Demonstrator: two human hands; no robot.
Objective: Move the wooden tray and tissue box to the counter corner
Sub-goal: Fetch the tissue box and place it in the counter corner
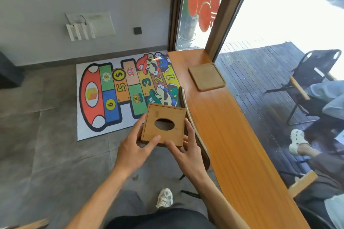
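A square wooden tissue box [163, 115] with an oval hole in its top is held in the air over the floor, just left of the counter. My left hand [133, 148] grips its left and near side, thumb on the top. My right hand [183, 149] grips its right near corner. The flat wooden tray [206, 76] lies on the orange wooden counter [227, 135], near the far corner by the window frame.
A curved chair back [188, 115] stands against the counter's left edge, right beside the box. A colourful hopscotch mat [119, 91] covers the floor by the wall. Beyond the window [279, 24], people sit on a dark deck with a folding chair [314, 72].
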